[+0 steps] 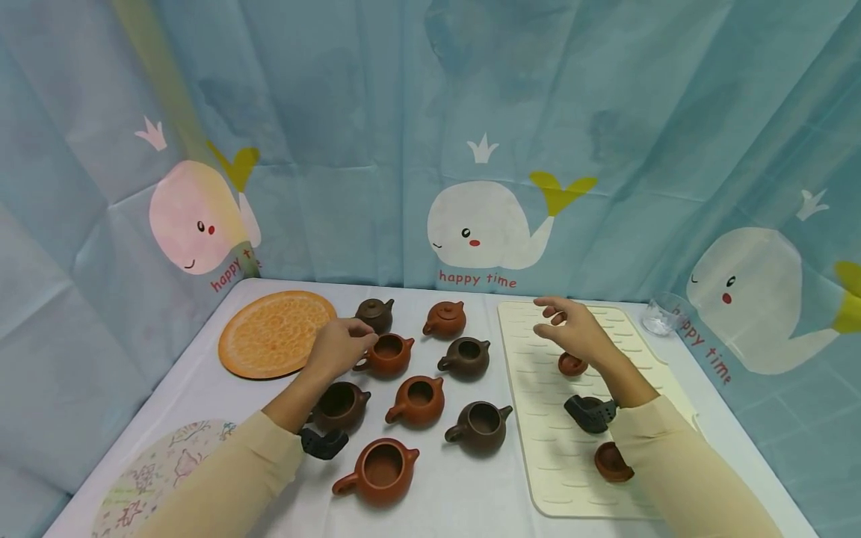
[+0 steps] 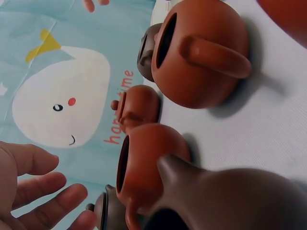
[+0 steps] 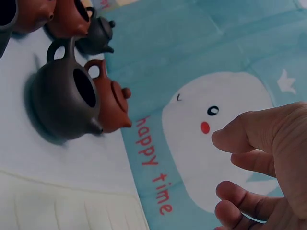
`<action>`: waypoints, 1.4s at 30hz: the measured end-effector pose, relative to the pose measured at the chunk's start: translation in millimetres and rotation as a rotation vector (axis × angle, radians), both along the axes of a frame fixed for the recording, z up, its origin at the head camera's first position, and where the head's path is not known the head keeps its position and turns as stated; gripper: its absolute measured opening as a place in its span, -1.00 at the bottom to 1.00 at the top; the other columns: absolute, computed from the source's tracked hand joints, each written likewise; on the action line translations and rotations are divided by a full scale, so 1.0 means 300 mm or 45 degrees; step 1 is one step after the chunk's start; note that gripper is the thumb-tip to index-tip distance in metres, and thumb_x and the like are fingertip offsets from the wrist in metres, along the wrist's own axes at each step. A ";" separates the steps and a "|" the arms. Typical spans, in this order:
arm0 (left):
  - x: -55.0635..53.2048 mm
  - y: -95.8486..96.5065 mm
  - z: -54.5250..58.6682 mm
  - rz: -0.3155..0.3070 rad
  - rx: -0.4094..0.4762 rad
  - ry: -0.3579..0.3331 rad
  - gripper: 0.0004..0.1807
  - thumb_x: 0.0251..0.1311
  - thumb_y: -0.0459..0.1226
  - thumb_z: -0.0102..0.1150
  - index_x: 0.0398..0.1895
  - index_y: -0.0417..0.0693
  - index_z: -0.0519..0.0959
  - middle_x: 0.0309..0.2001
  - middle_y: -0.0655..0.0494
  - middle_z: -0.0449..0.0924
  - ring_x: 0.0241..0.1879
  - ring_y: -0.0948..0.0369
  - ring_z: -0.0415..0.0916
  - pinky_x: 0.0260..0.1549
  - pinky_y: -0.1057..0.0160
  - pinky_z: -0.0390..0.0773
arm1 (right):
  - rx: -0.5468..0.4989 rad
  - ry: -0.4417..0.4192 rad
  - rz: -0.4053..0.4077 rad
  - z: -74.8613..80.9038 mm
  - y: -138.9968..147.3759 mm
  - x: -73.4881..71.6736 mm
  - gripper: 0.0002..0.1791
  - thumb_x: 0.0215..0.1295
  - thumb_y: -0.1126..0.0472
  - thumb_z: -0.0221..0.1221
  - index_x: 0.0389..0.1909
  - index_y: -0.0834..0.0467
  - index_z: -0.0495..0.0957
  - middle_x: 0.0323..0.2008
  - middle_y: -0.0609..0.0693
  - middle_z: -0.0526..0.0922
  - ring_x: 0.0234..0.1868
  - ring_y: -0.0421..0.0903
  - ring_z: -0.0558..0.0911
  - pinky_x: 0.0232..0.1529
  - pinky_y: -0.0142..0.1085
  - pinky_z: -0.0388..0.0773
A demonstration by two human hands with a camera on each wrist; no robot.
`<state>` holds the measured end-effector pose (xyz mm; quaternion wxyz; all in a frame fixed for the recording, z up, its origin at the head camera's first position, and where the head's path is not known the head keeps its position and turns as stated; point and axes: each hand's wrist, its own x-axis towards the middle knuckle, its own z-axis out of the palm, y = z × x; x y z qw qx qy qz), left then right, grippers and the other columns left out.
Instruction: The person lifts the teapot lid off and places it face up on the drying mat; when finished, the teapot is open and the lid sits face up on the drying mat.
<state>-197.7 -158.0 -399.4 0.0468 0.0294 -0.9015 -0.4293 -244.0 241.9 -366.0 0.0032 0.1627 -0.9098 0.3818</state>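
My left hand (image 1: pixel 341 345) hovers over the left side of the teapots with loosely bent fingers and nothing in them. Right by it is a lidless red-brown teapot (image 1: pixel 393 359). At the back, a dark teapot (image 1: pixel 374 317) and a red-brown teapot (image 1: pixel 445 320) wear their lids. Several other teapots stand lidless, among them a dark teapot (image 1: pixel 480 430) and a red-brown teapot (image 1: pixel 377 471). Above the cream mat (image 1: pixel 548 478) my right hand (image 1: pixel 572 325) is raised, fingers apart and holding nothing. Red-brown lids (image 1: pixel 572 365) and a dark lid (image 1: pixel 593 426), partly covered by the wrist camera, lie on the mat.
A round, orange-brown patterned mat (image 1: pixel 276 336) lies at the back left, and a pale round mat with drawings (image 1: pixel 155 478) at the front left. A clear glass cup (image 1: pixel 659 317) stands at the back right. A blue whale-print curtain (image 1: pixel 377 149) encloses the white table.
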 end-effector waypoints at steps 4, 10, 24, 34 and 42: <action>-0.017 0.026 0.009 -0.001 0.061 0.000 -0.74 0.22 -0.20 0.21 -0.10 -0.15 0.67 -0.33 0.00 0.63 -0.45 0.17 0.53 -0.50 0.24 0.50 | -0.017 0.004 0.024 0.005 -0.036 -0.013 -0.48 0.23 0.21 0.27 0.23 0.19 0.46 -0.05 0.19 0.51 -0.15 0.08 0.47 -0.28 -0.08 0.46; -0.048 0.067 0.022 0.002 0.061 -0.001 -0.71 0.22 -0.20 0.24 -0.04 -0.10 0.67 -0.08 -0.07 0.60 -0.25 0.07 0.53 -0.36 0.12 0.54 | -0.043 0.004 0.057 0.013 -0.101 -0.041 -0.48 0.22 0.20 0.28 0.21 0.19 0.48 -0.08 0.17 0.54 -0.16 0.06 0.49 -0.29 -0.11 0.46; -0.133 0.165 0.034 -0.060 0.048 0.024 -0.78 0.16 -0.22 0.30 -0.12 -0.03 0.70 -0.22 0.09 0.67 -0.15 0.12 0.56 -0.10 0.06 0.48 | -0.126 -0.019 0.145 0.008 -0.251 -0.120 -0.52 0.18 0.26 0.29 0.15 0.25 0.52 -0.18 0.16 0.57 -0.22 0.06 0.51 -0.30 -0.14 0.47; -0.191 0.211 0.002 -0.057 0.056 -0.016 -0.71 0.15 -0.24 0.33 -0.05 -0.05 0.67 -0.25 0.11 0.67 -0.23 0.14 0.57 -0.20 0.12 0.52 | -0.165 -0.028 0.162 -0.047 -0.323 -0.178 -0.59 0.21 0.30 0.26 0.09 0.26 0.55 -0.30 0.12 0.56 -0.34 0.04 0.50 -0.41 -0.18 0.44; -0.218 0.224 -0.019 -0.044 0.061 -0.027 -0.70 0.15 -0.22 0.33 -0.04 -0.03 0.68 -0.24 0.12 0.67 -0.21 0.15 0.56 -0.19 0.14 0.51 | -0.146 -0.088 0.118 -0.086 -0.358 -0.211 -0.59 0.22 0.27 0.26 0.10 0.22 0.54 -0.29 0.09 0.57 -0.33 0.00 0.49 -0.39 -0.20 0.44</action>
